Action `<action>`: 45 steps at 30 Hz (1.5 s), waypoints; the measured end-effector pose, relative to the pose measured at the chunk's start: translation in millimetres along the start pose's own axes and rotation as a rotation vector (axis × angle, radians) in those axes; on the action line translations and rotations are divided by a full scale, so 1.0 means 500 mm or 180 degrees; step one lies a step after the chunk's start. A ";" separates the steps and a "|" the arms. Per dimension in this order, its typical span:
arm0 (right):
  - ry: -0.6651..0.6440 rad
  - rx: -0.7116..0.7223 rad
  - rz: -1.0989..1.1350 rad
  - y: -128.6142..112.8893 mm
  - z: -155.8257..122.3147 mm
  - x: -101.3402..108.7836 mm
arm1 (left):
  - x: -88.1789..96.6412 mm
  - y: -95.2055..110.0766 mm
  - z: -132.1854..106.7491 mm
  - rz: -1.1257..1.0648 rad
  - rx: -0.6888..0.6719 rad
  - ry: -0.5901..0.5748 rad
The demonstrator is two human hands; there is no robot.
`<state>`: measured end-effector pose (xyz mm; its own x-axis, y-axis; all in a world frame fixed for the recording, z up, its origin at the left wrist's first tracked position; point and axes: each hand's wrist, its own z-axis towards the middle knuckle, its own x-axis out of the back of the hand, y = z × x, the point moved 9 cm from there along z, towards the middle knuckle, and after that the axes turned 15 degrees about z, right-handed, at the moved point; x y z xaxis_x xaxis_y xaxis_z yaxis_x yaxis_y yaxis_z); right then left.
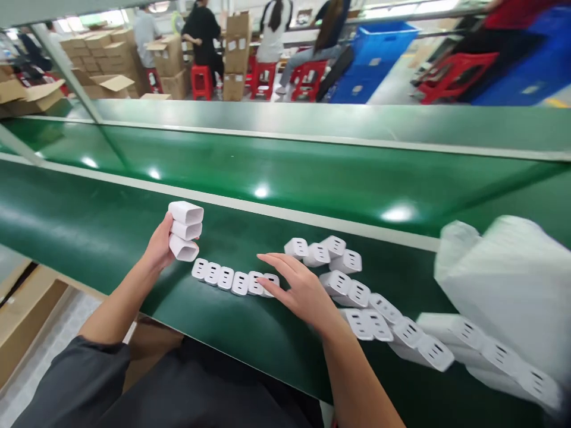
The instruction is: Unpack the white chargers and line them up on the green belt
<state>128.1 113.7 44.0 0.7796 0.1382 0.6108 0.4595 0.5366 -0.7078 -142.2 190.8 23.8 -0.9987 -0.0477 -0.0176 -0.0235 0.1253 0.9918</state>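
My left hand [159,245] grips a stack of three white charger blocks [184,230] held just above the green bench. My right hand [300,289] lies with fingers stretched out flat, its fingertips touching the right end of a row of several white charger blocks [232,279] lined up on the bench. More white charger blocks [332,252] lie loose to the right of that hand, trailing toward a white plastic bag [508,285].
A green conveyor belt [285,172] runs across behind the bench [89,232]. Beyond it, several people sit on red stools [203,80] among cardboard boxes [102,59] and blue crates [379,53]. A cardboard box [27,315] stands on the floor at lower left.
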 end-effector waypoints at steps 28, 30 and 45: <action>-0.1956 0.1645 0.1366 -0.474 -0.005 -0.610 | 0.342 -0.293 -0.625 -0.1349 0.0565 0.2795; -0.2267 0.1726 0.1273 -0.501 -0.008 -0.668 | 0.386 -0.304 -0.665 -0.0788 0.0657 0.2949; -0.4064 0.2066 0.0408 -0.529 -0.156 -0.929 | 0.455 -0.306 -0.808 0.3549 0.2018 0.2012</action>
<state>-322.3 -157.2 -80.2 -0.2673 0.6652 0.6972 -0.1261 0.6931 -0.7097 -347.4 -239.7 -80.9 -0.3247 -0.0362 0.9451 0.5623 0.7961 0.2237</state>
